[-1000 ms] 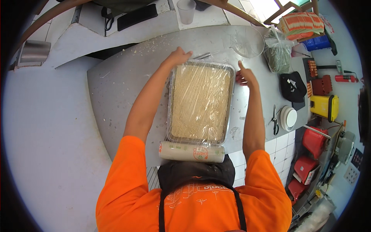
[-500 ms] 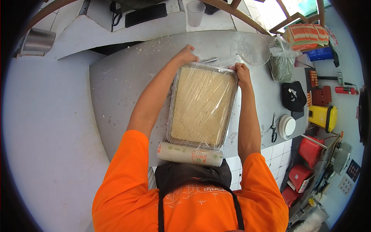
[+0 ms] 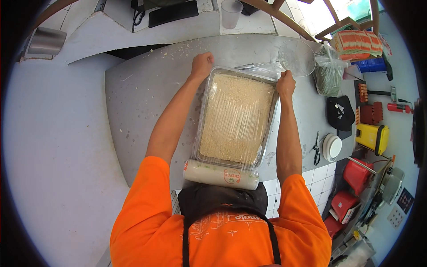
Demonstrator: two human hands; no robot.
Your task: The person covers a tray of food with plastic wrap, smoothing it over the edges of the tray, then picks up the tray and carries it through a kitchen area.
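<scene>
A rectangular metal tray (image 3: 201, 129) filled with pale, crumbly stuff (image 3: 238, 111) lies on the grey table in front of me. Clear cling film (image 3: 240, 122) stretches over it, creased lengthwise, and runs down to its roll (image 3: 218, 175) by the near edge. My left hand (image 3: 203, 65) is closed just off the far left corner, at the film's edge; its fingertips are partly hidden. At the far right corner my right hand (image 3: 286, 83) pinches the film beside the rim.
Behind the tray lies a round wire strainer (image 3: 296, 58), its handle near the tray's far rim. To the right are a plastic bag of green stuff (image 3: 328, 75), a black cap (image 3: 340, 111), scissors (image 3: 316, 149) and a white round tub (image 3: 332, 147). The grey table (image 3: 147, 107) extends left.
My left hand has moved left and a little nearer, and my right hand slightly right and nearer. The film's diagonal creases now run more lengthwise. The view has shifted slightly.
</scene>
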